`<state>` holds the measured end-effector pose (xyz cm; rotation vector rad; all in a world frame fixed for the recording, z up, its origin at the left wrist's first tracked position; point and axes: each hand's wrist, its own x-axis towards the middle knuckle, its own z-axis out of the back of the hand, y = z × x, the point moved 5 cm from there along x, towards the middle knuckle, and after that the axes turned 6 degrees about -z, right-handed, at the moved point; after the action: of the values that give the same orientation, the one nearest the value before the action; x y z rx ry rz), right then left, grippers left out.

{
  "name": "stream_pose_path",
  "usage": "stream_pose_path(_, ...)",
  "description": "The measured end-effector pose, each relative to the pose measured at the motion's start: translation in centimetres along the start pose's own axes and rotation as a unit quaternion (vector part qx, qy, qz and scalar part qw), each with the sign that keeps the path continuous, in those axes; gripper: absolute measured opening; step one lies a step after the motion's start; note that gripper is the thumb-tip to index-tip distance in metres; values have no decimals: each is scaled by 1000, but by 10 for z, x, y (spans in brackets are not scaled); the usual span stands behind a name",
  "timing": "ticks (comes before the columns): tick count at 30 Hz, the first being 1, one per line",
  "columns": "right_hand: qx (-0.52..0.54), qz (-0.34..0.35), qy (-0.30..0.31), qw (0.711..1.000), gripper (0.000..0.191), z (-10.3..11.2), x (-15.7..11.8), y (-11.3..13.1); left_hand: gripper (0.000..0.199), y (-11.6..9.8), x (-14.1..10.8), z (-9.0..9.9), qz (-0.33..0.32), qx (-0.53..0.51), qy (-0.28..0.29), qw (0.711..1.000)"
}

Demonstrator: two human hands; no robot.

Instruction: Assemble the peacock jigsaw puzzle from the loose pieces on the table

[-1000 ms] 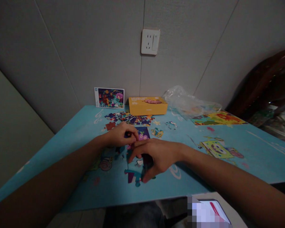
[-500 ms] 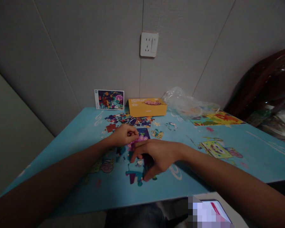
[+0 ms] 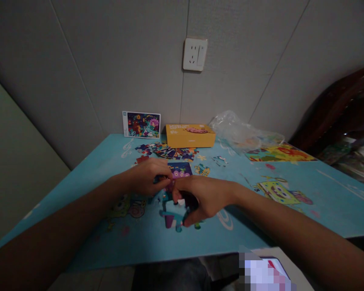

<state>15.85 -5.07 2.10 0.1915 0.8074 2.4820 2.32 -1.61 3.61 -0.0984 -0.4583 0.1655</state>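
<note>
A partly joined jigsaw puzzle [image 3: 182,169] with dark blue, pink and purple pictures lies in front of me, partly covered by both hands. My left hand [image 3: 150,176] is curled at its left edge, thumb and fingers drawn together; whatever lies between them is hidden. My right hand [image 3: 208,197] arches over the puzzle's near part. Its thumb and forefinger are on a light teal puzzle piece [image 3: 175,209] with a white patch. Beneath that piece, a purple-and-teal section [image 3: 169,221] shows in part.
Loose puzzle pieces [image 3: 170,151] are heaped behind my hands. A picture card [image 3: 142,125] leans on the wall beside a yellow box [image 3: 190,136]. Farther right are a clear plastic bag [image 3: 235,131] and a colourful picture sheet [image 3: 279,152]. A pixelated phone [image 3: 269,270] lies below the table edge.
My left hand has come nearer, down the puzzle's left side. The light teal piece now shows at my right fingers, which have drawn in slightly. The view has shifted a little.
</note>
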Motion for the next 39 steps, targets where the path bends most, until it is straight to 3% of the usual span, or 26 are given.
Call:
stream_pose_path(3,108,-15,-6,994,39,-1,1,-4,18,3,-1,-1,22,-29,-11,999)
stream_pose_path(5,187,-22,-32,982,33,0,3,-8,21,9,-2,-3,82,-96,-33,991)
stream_pose_path(10,353,-51,-177,917,45,12,8,-28,34,24,-7,-19,251,-349,-81,899)
stream_pose_path(13,412,-57,-257,873,50,21,8,-41,45,24,-7,-22,265,-391,-87,877)
stream_pose_path(16,430,-61,-292,852,55,24,8,-47,38,23,-5,-19,255,-396,-94,877)
stream_pose_path(20,430,-73,-264,860,56,19,11,-44,23,22,-4,-18,262,-383,-90,881)
stream_pose_path(25,400,-81,-277,870,47,21,9,-43,22,23,-4,-21,284,-400,-89,867)
stream_pose_path(30,390,-132,-230,882,45,17,9,-49,26,27,-6,-16,293,-407,-121,857)
stream_pose_path(34,349,-116,-141,919,30,11,10,-39,29,29,-8,-9,279,-404,-144,859)
stream_pose_path(37,288,-81,-62,952,28,1,11,-30,26,31,-11,-7,274,-377,-156,871)
stream_pose_path(39,269,-71,-43,960,33,-5,12,-27,25,31,-11,-10,268,-354,-136,886)
